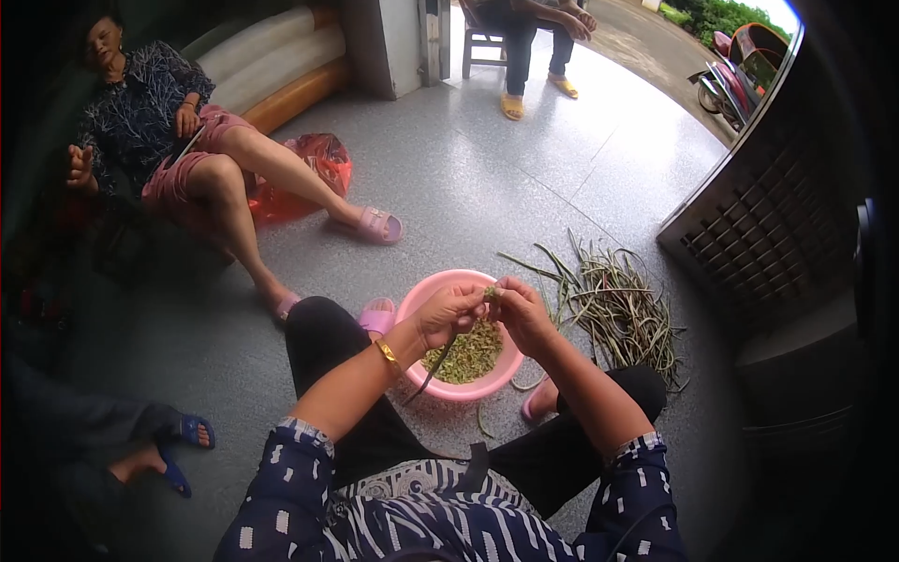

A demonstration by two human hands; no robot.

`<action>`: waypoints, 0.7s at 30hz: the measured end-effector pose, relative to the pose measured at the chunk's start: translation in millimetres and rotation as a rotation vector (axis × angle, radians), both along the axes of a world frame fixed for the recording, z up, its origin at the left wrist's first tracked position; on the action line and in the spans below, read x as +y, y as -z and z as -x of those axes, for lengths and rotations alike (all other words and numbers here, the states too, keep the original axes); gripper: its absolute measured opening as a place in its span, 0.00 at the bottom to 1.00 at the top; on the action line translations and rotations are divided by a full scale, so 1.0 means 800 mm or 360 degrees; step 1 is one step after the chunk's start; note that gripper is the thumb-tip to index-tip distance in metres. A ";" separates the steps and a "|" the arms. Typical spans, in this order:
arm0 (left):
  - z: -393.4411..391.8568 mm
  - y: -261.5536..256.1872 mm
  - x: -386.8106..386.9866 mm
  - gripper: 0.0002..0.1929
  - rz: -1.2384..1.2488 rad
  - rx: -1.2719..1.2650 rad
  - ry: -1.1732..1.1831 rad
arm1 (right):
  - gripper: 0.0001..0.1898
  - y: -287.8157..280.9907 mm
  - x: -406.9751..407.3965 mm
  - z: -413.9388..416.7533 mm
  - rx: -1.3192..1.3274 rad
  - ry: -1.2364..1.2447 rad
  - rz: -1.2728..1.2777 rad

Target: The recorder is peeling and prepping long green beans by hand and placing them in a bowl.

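Observation:
My left hand grips a long thin green pod or stalk, whose dark end hangs down past the wrist. My right hand pinches the other end, where a small green bit shows between the fingertips of both hands. Directly below stands a pink plastic basin, with short green and tan pieces heaped in it. The hands hide the basin's far part. To the right on the floor lies a loose pile of long thin green pods or stalks.
A seated person is at left, beside a red plastic bag. Another person sits at the doorway. Blue sandals of someone else show at lower left. A lattice-panelled door stands at right; a motor scooter is outside.

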State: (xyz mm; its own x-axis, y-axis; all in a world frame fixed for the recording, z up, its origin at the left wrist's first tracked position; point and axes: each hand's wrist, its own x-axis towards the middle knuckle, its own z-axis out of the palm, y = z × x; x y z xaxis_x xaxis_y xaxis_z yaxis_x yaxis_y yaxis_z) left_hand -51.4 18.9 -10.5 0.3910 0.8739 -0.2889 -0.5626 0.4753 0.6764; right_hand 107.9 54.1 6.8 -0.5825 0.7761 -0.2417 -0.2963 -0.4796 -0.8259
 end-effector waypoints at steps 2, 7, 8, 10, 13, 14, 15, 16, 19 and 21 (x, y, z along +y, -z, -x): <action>-0.001 -0.002 0.000 0.07 -0.0002 -0.0015 0.0041 | 0.04 -0.006 0.000 -0.005 0.0061 -0.0047 0.0035; -0.005 -0.007 -0.002 0.06 -0.0026 -0.0050 0.0098 | 0.06 -0.007 0.001 -0.012 0.0082 -0.0142 -0.0007; -0.004 -0.007 -0.001 0.05 -0.0015 -0.0063 0.0111 | 0.06 -0.005 0.000 -0.012 0.0081 -0.0142 -0.0005; -0.002 -0.006 -0.001 0.05 -0.0004 -0.0074 0.0095 | 0.08 0.002 0.001 -0.013 0.0385 -0.0090 0.0327; 0.004 -0.003 0.002 0.05 0.0007 -0.0045 0.0046 | 0.09 0.013 0.019 -0.021 0.0037 -0.0288 -0.0391; 0.008 -0.001 0.004 0.05 0.0011 -0.0009 0.0019 | 0.09 0.016 0.020 -0.018 -0.0279 -0.0134 -0.0494; 0.011 0.001 0.004 0.05 0.0008 0.0005 -0.0001 | 0.09 0.014 0.018 -0.013 -0.0262 -0.0151 -0.0499; 0.014 0.003 0.003 0.06 0.0009 0.0032 -0.0028 | 0.08 0.013 0.017 -0.009 -0.0506 -0.0165 -0.0595; 0.013 0.002 -0.001 0.07 -0.0016 0.0182 -0.0110 | 0.06 0.019 0.011 -0.003 -0.0989 -0.0130 -0.1026; -0.005 0.021 0.007 0.08 -0.0137 0.0352 -0.0139 | 0.05 0.047 0.018 -0.017 -0.1107 -0.0091 -0.1154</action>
State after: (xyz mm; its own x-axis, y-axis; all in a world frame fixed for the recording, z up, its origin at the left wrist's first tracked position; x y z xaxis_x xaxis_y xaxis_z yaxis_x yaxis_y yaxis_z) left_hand -47.8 24.3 -27.5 0.2483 0.9267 -0.2821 -0.4328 0.3667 0.8236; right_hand 121.3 68.7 -30.7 -0.5325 0.8461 -0.0227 0.3706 0.2090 -0.9050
